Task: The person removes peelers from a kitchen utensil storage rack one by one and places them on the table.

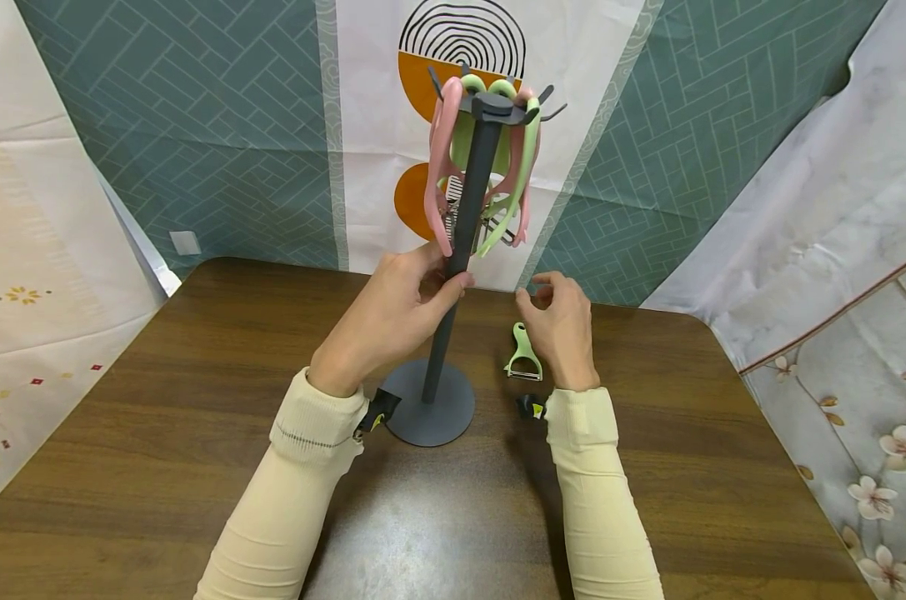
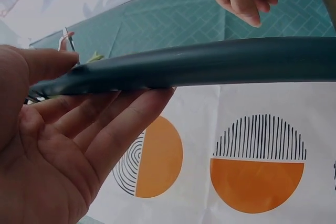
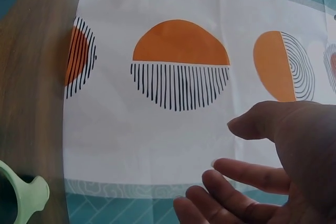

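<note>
My left hand (image 1: pixel 396 312) grips the dark pole (image 1: pixel 440 337) of a utensil stand, thumb on one side and fingers on the other, as the left wrist view also shows. Pink-handled utensils (image 1: pixel 441 158) and green-handled ones (image 1: pixel 529 158) hang from the hooks at the stand's top, partly overlapping behind the pole. To the right, my right hand (image 1: pixel 565 329) is raised with loosely bent fingers and holds nothing. Just left of it in the head view, a green peeler (image 1: pixel 522 340) lies on the table; part of the peeler (image 3: pixel 35 198) shows in the right wrist view.
The stand's round dark base (image 1: pixel 403 417) sits on the brown wooden table (image 1: pixel 160 450). Behind the table hangs a teal and white cloth (image 1: pixel 265 192) with orange half-circle patterns. Floral cloth (image 1: pixel 873 450) drapes at the right side.
</note>
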`<state>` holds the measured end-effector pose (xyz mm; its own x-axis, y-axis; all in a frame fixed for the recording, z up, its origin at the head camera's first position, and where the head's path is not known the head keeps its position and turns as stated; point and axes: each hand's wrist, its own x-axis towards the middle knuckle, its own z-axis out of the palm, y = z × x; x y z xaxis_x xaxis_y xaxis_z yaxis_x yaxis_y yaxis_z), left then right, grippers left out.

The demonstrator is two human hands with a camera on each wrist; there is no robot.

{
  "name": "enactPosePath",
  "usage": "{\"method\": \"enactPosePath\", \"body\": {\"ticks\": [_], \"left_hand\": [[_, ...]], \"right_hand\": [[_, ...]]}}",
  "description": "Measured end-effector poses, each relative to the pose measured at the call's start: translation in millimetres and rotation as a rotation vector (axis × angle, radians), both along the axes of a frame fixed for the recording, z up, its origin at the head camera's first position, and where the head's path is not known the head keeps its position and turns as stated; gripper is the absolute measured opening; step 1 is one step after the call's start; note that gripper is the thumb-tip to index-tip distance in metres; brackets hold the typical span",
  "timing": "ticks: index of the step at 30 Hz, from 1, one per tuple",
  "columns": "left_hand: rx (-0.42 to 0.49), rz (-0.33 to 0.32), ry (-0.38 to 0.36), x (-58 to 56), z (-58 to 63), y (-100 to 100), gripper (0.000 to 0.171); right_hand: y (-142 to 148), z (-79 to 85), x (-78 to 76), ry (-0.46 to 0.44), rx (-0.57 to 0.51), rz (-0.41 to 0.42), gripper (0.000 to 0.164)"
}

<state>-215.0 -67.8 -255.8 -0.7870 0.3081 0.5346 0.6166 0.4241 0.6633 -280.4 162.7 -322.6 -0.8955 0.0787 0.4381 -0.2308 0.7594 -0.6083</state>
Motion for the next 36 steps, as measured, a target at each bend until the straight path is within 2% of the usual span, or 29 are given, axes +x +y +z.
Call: {"method": "enactPosePath", "body": {"ticks": [14, 22, 27, 36], "left_hand": [[0.012, -0.037, -0.018, 2.4, 1.0, -0.9, 0.014], [0.011, -0.023, -0.023, 2.7, 1.6, -1.3, 0.012], [0.019, -0.023, -0.002, 2.2, 1.3, -0.7, 0.01], [0.039, -0.028, 0.016, 1.6, 2.1, 2.1, 0.01]], "right_hand": [[-2.1, 6.0, 3.0, 0.132, -0.087, -0.002, 0.026], [-2.7, 12.2, 7.2, 0.187, -0.116, 0.006, 0.023], [-4.0, 15.5, 9.6, 0.221, -0.125, 0.029, 0.022], [-5.8, 18.0, 12.5, 0.215, -0.138, 0.053, 0.021]]}}
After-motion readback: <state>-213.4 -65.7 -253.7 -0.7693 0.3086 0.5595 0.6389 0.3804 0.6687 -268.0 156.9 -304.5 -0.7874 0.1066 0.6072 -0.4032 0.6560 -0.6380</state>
